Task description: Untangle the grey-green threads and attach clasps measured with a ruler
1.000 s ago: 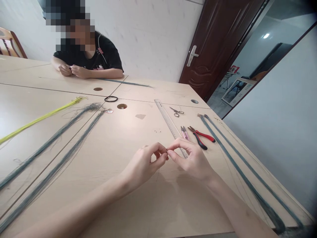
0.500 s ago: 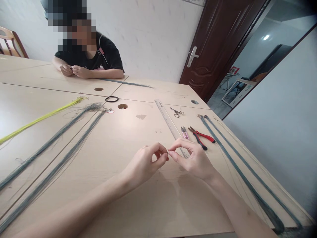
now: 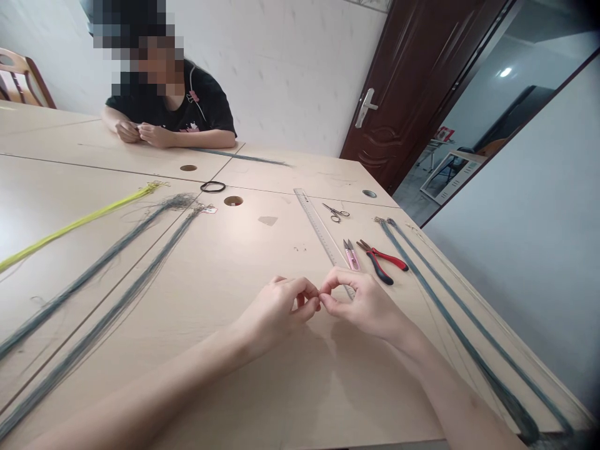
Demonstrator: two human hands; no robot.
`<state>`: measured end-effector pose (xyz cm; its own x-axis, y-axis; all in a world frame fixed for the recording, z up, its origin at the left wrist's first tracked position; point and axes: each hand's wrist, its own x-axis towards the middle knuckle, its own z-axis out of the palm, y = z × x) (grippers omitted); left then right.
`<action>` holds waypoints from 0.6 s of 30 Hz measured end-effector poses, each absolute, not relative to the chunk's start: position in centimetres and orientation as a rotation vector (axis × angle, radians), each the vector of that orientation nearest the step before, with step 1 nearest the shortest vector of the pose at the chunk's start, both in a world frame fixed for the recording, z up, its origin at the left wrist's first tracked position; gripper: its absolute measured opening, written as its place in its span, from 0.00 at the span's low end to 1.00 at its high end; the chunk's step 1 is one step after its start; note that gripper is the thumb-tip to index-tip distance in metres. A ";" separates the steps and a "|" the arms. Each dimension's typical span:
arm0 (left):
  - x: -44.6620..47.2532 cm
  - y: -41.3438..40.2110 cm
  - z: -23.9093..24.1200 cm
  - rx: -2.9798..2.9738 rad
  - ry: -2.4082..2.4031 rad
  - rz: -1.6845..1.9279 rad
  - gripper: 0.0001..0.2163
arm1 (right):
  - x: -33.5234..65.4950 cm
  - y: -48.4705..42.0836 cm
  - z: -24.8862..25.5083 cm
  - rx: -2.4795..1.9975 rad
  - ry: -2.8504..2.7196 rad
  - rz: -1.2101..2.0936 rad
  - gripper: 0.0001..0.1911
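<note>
Above the front part of the table, my left hand [image 3: 287, 307] and my right hand [image 3: 357, 299] meet with thumbs and forefingers pinched, fingertips touching. Whatever is between them is too small to name. Just beyond the right hand lie a clear ruler [image 3: 317, 224], pink thread snips [image 3: 351, 256] and red-and-black pliers [image 3: 380, 260]. Small scissors [image 3: 336, 213] rest farther back. Bundles of grey-green line [image 3: 434, 302] run along the right side of the table.
Grey-green bundles [image 3: 110, 265] and a yellow bundle [image 3: 79, 227] stretch across the left side. A black ring [image 3: 212, 187] lies near a round table hole [image 3: 233, 201]. Across the table sits a person [image 3: 206, 103], hands together. A dark door [image 3: 398, 81] stands behind.
My fingertips have come closer together, and the right hand has dropped slightly, showing more of the pink snips. The tools and bundles lie as before.
</note>
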<state>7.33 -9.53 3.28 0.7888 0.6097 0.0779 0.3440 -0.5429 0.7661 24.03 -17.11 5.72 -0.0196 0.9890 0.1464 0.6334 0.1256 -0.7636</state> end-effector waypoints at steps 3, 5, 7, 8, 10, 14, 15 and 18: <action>7.4 -9.5 3.3 2.201 0.675 0.442 0.07 | 24.0 -17.1 5.4 -1.583 -1.723 0.726 0.02; 7.4 -9.6 3.5 2.176 0.645 0.447 0.06 | 24.0 -17.1 5.3 -1.566 -1.724 0.752 0.02; 7.4 -9.6 3.8 2.115 0.623 0.439 0.06 | 24.1 -17.1 5.5 -1.550 -1.734 0.766 0.02; 7.4 -9.6 4.0 2.073 0.609 0.435 0.06 | 24.1 -17.2 5.6 -1.546 -1.741 0.775 0.03; 7.4 -9.7 4.4 1.970 0.558 0.431 0.06 | 24.0 -17.3 6.0 -1.550 -1.761 0.794 0.04; 7.3 -9.7 4.8 1.748 0.431 0.389 0.08 | 23.9 -17.7 6.6 -1.553 -1.799 0.834 0.05; 7.3 -9.6 4.8 1.710 0.413 0.372 0.08 | 23.8 -17.8 6.7 -1.546 -1.800 0.842 0.04; 7.2 -9.5 5.0 1.633 0.366 0.325 0.09 | 23.7 -17.9 6.9 -1.501 -1.791 0.866 0.05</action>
